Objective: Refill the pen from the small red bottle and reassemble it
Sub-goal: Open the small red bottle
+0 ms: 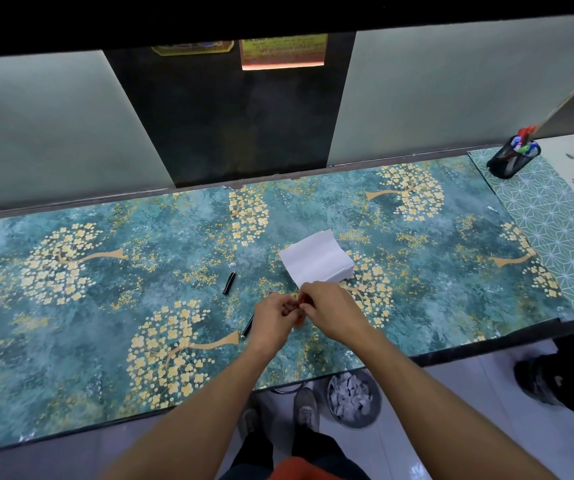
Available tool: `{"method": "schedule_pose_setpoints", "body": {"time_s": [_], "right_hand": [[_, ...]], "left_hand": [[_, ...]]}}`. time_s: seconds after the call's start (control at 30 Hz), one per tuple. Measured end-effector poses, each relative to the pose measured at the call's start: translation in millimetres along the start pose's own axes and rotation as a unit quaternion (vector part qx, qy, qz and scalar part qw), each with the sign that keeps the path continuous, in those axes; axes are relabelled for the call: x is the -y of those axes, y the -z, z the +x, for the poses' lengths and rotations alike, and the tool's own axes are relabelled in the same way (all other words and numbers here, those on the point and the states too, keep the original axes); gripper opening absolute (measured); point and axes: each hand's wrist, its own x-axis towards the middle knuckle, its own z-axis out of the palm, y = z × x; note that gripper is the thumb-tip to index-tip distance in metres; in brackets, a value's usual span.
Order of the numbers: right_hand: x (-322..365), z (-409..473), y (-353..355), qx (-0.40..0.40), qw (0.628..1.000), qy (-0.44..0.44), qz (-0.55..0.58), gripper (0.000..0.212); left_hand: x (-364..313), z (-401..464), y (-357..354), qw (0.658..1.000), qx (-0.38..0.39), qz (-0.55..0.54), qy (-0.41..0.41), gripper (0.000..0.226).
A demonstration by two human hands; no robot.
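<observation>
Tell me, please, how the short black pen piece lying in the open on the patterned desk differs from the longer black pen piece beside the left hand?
The short black pen piece lies clear of everything, fully visible; the longer black pen piece is partly hidden behind the left hand. The short one looks stubbier, the other slimmer and longer. The short one sits farther from the person. Both are black and rest on the patterned desk, tilted similarly.

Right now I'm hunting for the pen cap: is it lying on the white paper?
No. The black pen cap lies on the patterned desk, left of the white paper.
</observation>
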Motion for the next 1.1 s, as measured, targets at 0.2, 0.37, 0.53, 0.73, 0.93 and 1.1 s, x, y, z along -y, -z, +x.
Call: {"method": "schedule_pose_setpoints", "body": {"time_s": [0.2, 0.37, 0.53, 0.73, 0.93, 1.1], "right_hand": [[3.2, 1.0, -0.4, -0.011, 0.999, -0.026, -0.023, 0.020], [2.8, 2.0, 0.1, -0.008, 1.000, -0.018, 0.005, 0.015], [1.7, 2.9, 0.5, 0.006, 1.000, 0.002, -0.004, 0.007], [2.7, 5.7, -0.2, -0.015, 0.999, -0.023, -0.025, 0.018], [1.7, 7.8, -0.2, 0.006, 1.000, -0.006, 0.005, 0.013], [1.3, 9.7, -3.3, 0.005, 1.000, -0.006, -0.007, 0.008]], "left_hand": [[2.0, -0.3, -0.4, 0.999, 0.006, 0.032, -0.003, 0.015], [-2.5, -0.1, 1.9, 0.999, 0.004, 0.038, -0.006, 0.010], [-2.0, 0.1, 2.7, 0.999, 0.006, 0.035, -0.006, 0.010], [-5.0, 0.6, 3.8, 0.999, 0.009, 0.034, 0.000, 0.012], [-6.3, -0.8, 7.0, 0.999, 0.013, 0.033, -0.005, 0.015], [-12.7, -2.8, 10.6, 1.000, 0.005, 0.018, -0.003, 0.029]]}}
